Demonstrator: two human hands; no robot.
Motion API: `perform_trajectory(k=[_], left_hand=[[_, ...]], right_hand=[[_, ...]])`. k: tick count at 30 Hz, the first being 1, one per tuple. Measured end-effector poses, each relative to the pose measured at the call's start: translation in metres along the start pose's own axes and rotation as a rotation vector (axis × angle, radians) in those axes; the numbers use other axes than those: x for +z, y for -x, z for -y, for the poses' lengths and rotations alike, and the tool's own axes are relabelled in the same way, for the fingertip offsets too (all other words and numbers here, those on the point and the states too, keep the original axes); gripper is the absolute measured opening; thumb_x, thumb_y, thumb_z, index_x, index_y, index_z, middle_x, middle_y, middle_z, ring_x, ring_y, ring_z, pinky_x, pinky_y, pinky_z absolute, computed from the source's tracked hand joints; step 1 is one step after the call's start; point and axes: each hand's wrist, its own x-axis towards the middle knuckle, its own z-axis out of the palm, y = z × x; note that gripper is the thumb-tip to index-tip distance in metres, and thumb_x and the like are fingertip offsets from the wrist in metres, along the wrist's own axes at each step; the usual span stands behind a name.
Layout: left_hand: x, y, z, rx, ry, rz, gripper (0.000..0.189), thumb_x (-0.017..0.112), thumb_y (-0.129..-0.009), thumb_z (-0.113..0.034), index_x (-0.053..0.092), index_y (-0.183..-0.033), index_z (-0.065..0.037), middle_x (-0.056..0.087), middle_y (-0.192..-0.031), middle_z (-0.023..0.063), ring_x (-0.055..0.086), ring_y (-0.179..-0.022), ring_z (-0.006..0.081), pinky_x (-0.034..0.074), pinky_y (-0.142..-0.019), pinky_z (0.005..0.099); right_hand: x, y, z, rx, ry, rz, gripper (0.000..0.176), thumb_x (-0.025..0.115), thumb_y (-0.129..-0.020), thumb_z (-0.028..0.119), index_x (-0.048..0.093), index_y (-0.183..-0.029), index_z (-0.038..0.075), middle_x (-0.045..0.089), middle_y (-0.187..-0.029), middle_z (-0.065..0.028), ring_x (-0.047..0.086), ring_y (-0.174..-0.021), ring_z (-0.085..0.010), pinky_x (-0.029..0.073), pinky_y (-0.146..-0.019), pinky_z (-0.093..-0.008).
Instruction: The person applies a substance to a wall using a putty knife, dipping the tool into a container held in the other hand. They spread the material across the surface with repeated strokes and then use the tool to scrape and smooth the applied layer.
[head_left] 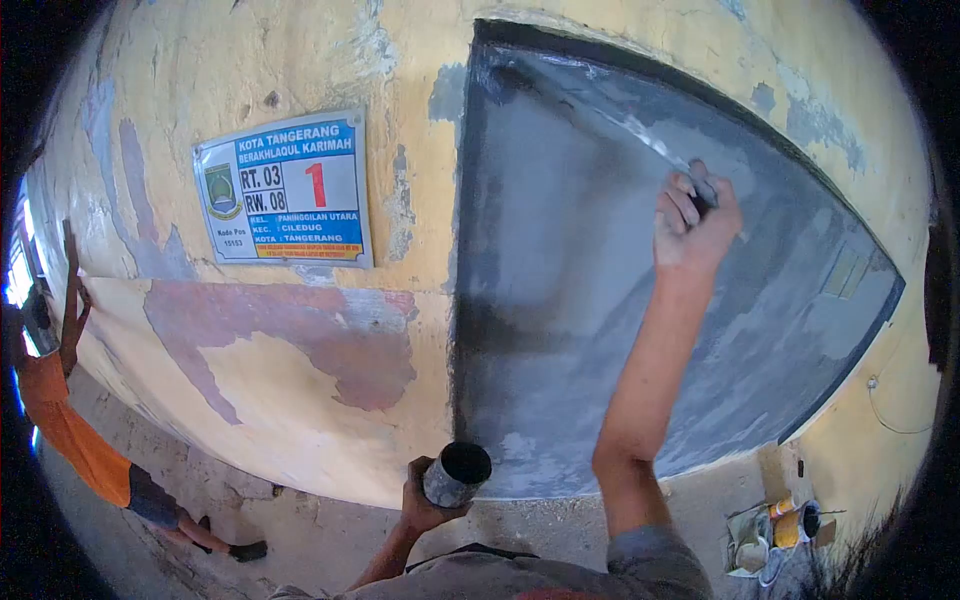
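Observation:
My right hand [697, 218] is raised against the wall, fingers wrapped around the dark handle of a paintbrush [704, 192]. A shiny, smeared streak runs from the brush to the upper left across a grey, dark-bordered panel [580, 260]. Lower down, my left hand [426, 507] grips a metal paint can [450, 488] around its side. The can is tilted with its dark mouth up, close to the panel's lower left corner, and its contents are lost in shadow. Darker and lighter grey patches mark the panel.
A printed sign [285, 190] is fixed to the peeling yellow wall [420, 60]. At left, a person in an orange shirt [85, 450] reaches toward the wall. Containers [790, 525] stand on the ground at lower right. A thin cable [890, 425] hangs on the right wall.

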Motion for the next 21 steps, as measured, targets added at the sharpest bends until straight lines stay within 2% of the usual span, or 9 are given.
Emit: perform_trajectory(k=[3,5,9,11,13,17,18,20,21], left_hand=[[0.0,-0.005,-0.003,-0.034,0.005,0.012,0.092,0.091,-0.048,-0.033,0.039,-0.117,-0.003,0.06,-0.104,0.0163,0.062,-0.095,0.0275,0.051,-0.083,0.0401],[-0.003,-0.004,0.001,-0.032,0.002,0.013,0.091,0.091,-0.048,-0.033,0.039,-0.117,-0.003,0.06,-0.104,0.0165,0.062,-0.094,0.0277,0.051,-0.083,0.04],[-0.006,-0.006,0.009,0.009,0.007,0.04,0.092,0.091,-0.049,-0.032,0.039,-0.118,-0.003,0.06,-0.104,0.0162,0.062,-0.095,0.0266,0.051,-0.082,0.0393],[-0.008,-0.008,0.01,0.022,0.001,0.029,0.092,0.091,-0.049,-0.032,0.038,-0.118,-0.003,0.06,-0.105,0.0161,0.062,-0.095,0.0263,0.051,-0.082,0.0391],[-0.01,-0.007,0.014,-0.018,0.045,0.05,0.092,0.091,-0.049,-0.032,0.038,-0.118,-0.003,0.06,-0.105,0.0158,0.061,-0.096,0.0263,0.051,-0.083,0.0391],[-0.013,-0.007,0.022,0.022,0.093,0.055,0.092,0.091,-0.049,-0.032,0.038,-0.118,-0.003,0.06,-0.105,0.0156,0.061,-0.096,0.0263,0.051,-0.083,0.0392],[-0.014,-0.007,0.021,-0.001,0.068,0.057,0.093,0.091,-0.049,-0.032,0.038,-0.119,-0.003,0.06,-0.105,0.0155,0.061,-0.096,0.0262,0.051,-0.083,0.0394],[-0.018,-0.008,0.021,-0.025,0.042,0.061,0.093,0.091,-0.049,-0.032,0.037,-0.119,-0.003,0.06,-0.105,0.0155,0.061,-0.096,0.0261,0.051,-0.083,0.0395],[-0.019,-0.009,0.023,-0.022,0.039,0.063,0.094,0.092,-0.048,-0.032,0.037,-0.119,-0.003,0.06,-0.105,0.0156,0.061,-0.096,0.0263,0.051,-0.083,0.0397]], right_hand=[[0.042,-0.014,-0.001,0.117,0.117,-0.041,0.017,0.048,-0.084,0.019,0.049,-0.087,0.001,0.046,-0.065,-0.0088,0.036,-0.045,-0.0115,0.028,-0.036,-0.0231],[0.063,-0.017,-0.003,-0.009,0.105,-0.116,0.018,0.049,-0.084,0.018,0.05,-0.087,0.001,0.046,-0.065,-0.009,0.038,-0.048,-0.012,0.028,-0.036,-0.023],[0.013,-0.004,-0.002,-0.055,-0.071,-0.01,0.017,0.049,-0.084,0.018,0.05,-0.087,0.001,0.046,-0.066,-0.0101,0.039,-0.051,-0.0123,0.029,-0.037,-0.0232],[-0.005,0.017,0.0,-0.02,-0.195,-0.213,0.017,0.048,-0.085,0.018,0.049,-0.089,0.001,0.046,-0.067,-0.0102,0.04,-0.052,-0.0123,0.03,-0.038,-0.0237],[-0.011,0.037,-0.009,-0.009,-0.199,-0.132,0.018,0.049,-0.085,0.018,0.049,-0.091,0.001,0.046,-0.068,-0.0102,0.04,-0.053,-0.0121,0.03,-0.039,-0.0237],[0.01,0.029,-0.036,0.037,-0.17,0.053,0.019,0.049,-0.084,0.017,0.048,-0.094,0.001,0.048,-0.071,-0.0111,0.04,-0.054,-0.0119,0.029,-0.039,-0.0234],[0.022,0.024,-0.042,0.035,-0.171,0.049,0.019,0.049,-0.084,0.017,0.048,-0.094,0.001,0.048,-0.071,-0.0111,0.04,-0.054,-0.0119,0.029,-0.039,-0.0234],[0.05,0.019,-0.048,-0.119,-0.142,-0.133,0.019,0.049,-0.084,0.019,0.049,-0.091,0.001,0.049,-0.071,-0.0119,0.04,-0.053,-0.0121,0.029,-0.039,-0.0238],[0.051,0.024,-0.048,-0.118,-0.14,-0.133,0.019,0.049,-0.084,0.019,0.049,-0.091,0.001,0.049,-0.071,-0.0119,0.04,-0.053,-0.0121,0.029,-0.039,-0.0238]])
